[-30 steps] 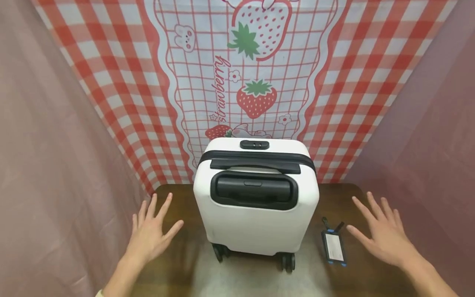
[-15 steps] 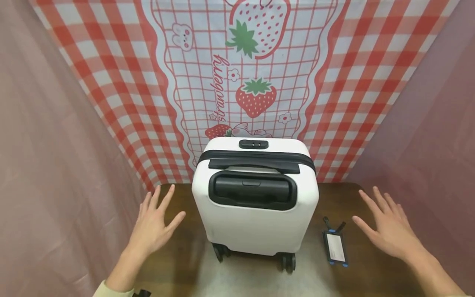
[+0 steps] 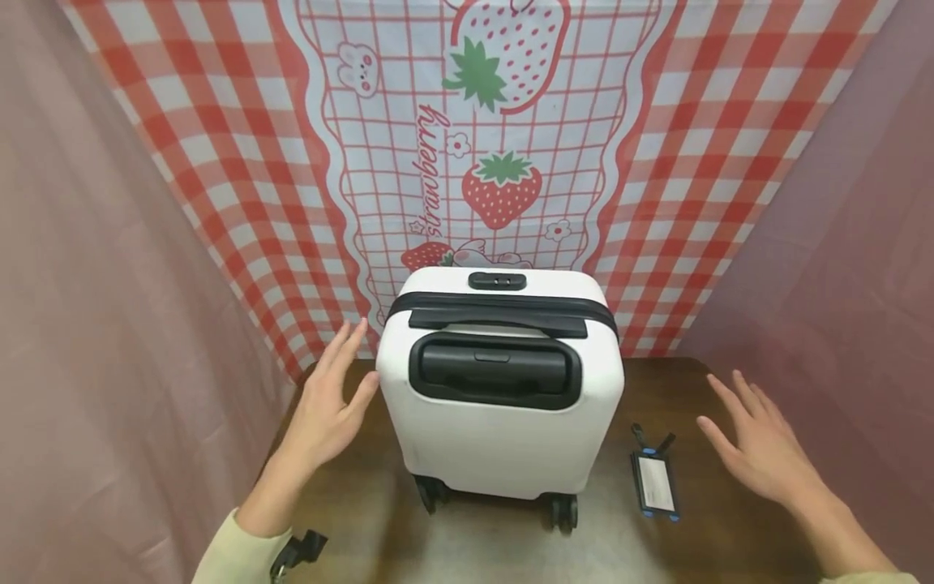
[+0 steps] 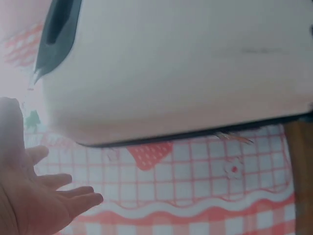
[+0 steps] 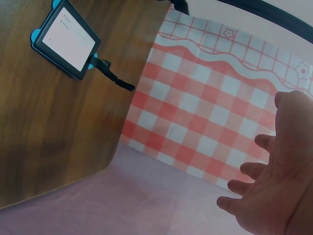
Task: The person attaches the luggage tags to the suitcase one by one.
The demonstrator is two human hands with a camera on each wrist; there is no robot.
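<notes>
A white suitcase (image 3: pixel 503 450) stands upright on its wheels in the middle of the wooden table, its black telescopic handle (image 3: pixel 492 369) pushed down into the recess. Close by its upper left side is my left hand (image 3: pixel 328 410), fingers spread and straight; whether the thumb touches the shell cannot be told. In the left wrist view the suitcase's side (image 4: pixel 161 73) fills the top. My right hand (image 3: pixel 762 446) hovers over the table's right part with straight fingers and holds nothing. Between it and the suitcase lies a luggage tag (image 3: pixel 655 483) with a black strap, its white card facing up.
The table (image 3: pixel 343 495) ends at a red-and-white checked strawberry cloth (image 3: pixel 503 146) hanging behind. Pink curtains (image 3: pixel 109 324) close off both sides. A black strap-like piece with a metal ring (image 3: pixel 299 551) shows beside the left sleeve.
My left hand has moved inward and up, toward the suitcase's left side, and more of its sleeve shows. The right hand has shifted slightly. The suitcase and luggage tag stay put.
</notes>
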